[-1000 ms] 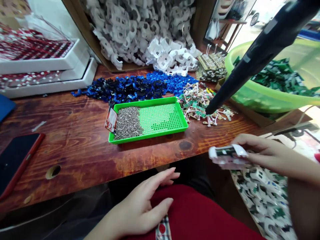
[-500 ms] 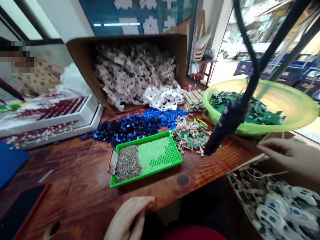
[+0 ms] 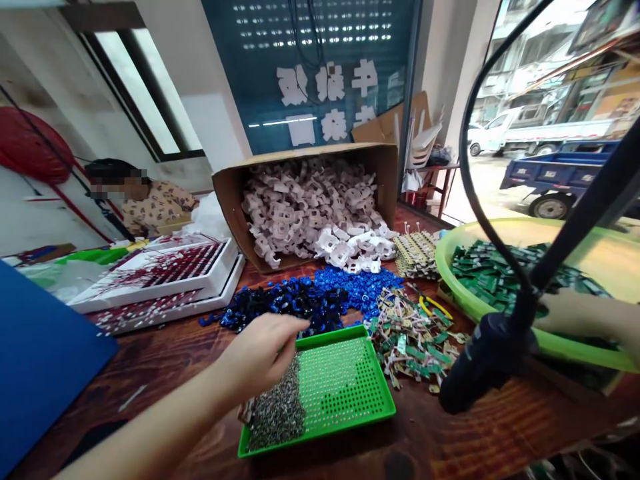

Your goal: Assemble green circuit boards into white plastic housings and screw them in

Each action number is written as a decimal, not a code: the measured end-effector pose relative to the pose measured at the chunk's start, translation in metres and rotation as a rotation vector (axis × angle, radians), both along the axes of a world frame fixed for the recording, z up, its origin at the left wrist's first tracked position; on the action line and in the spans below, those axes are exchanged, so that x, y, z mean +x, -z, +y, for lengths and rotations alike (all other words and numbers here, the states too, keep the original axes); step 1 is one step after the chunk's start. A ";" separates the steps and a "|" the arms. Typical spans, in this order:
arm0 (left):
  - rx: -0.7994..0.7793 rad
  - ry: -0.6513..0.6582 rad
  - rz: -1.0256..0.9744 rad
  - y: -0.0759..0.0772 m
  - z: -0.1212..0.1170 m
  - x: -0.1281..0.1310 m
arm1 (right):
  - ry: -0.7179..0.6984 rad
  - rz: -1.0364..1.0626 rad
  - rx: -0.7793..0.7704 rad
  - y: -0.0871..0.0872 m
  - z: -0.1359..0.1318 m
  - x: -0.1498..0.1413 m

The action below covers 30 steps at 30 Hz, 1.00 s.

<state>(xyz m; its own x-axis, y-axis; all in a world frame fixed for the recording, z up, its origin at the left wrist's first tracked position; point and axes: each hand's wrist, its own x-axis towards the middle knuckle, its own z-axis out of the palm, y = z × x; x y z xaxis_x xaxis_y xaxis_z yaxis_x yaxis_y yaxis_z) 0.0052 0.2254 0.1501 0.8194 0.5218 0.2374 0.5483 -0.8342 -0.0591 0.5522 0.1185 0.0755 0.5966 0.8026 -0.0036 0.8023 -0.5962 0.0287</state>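
Note:
My left hand [image 3: 263, 348] hovers over the near edge of a pile of shiny black-and-blue plastic pieces [image 3: 285, 300] and the left part of a green perforated tray [image 3: 386, 400]. Its index finger points right, apart from the thumb, and nothing shows between them. Small metal screws [image 3: 280, 417] fill the tray's left side. My right hand [image 3: 553, 310] reaches into a yellow-green bowl [image 3: 617, 250] of green circuit boards [image 3: 500, 270]. A black stand with a thick black end [image 3: 480, 363] hides its fingers.
Behind the tray lie bright blue pieces [image 3: 357, 288] and wired small boards [image 3: 410, 340] with yellow-handled pliers [image 3: 436, 307]. A cardboard box [image 3: 233, 213] spills white plastic parts [image 3: 310, 207]. White trays [image 3: 200, 293] with red wires stand left; a person [image 3: 157, 207] sits beyond.
My left hand has risen from the table's front edge to the black-and-blue pile. My right hand has moved from above the lower box into the bowl. The view has tilted up.

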 end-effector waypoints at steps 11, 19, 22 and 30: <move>0.238 -0.138 0.148 0.023 0.209 0.159 | 0.057 0.070 -0.303 -0.006 -0.008 -0.026; 0.273 -0.090 0.212 0.036 0.241 0.168 | 0.114 0.147 -0.245 -0.032 -0.016 -0.037; 0.287 -0.141 0.184 0.028 0.237 0.152 | 0.120 0.157 -0.248 -0.040 -0.017 -0.043; 0.140 -0.310 -0.021 -0.016 0.164 0.074 | 0.136 0.043 -0.235 -0.055 -0.020 -0.051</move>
<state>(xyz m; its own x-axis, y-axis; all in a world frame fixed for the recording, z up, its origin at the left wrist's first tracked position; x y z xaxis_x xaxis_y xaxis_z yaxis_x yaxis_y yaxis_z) 0.0793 0.3892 0.1662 0.6212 0.7065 0.3390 0.7768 -0.6124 -0.1471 0.5009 0.0990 0.1308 0.6938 0.6893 -0.2085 0.7190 -0.6794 0.1464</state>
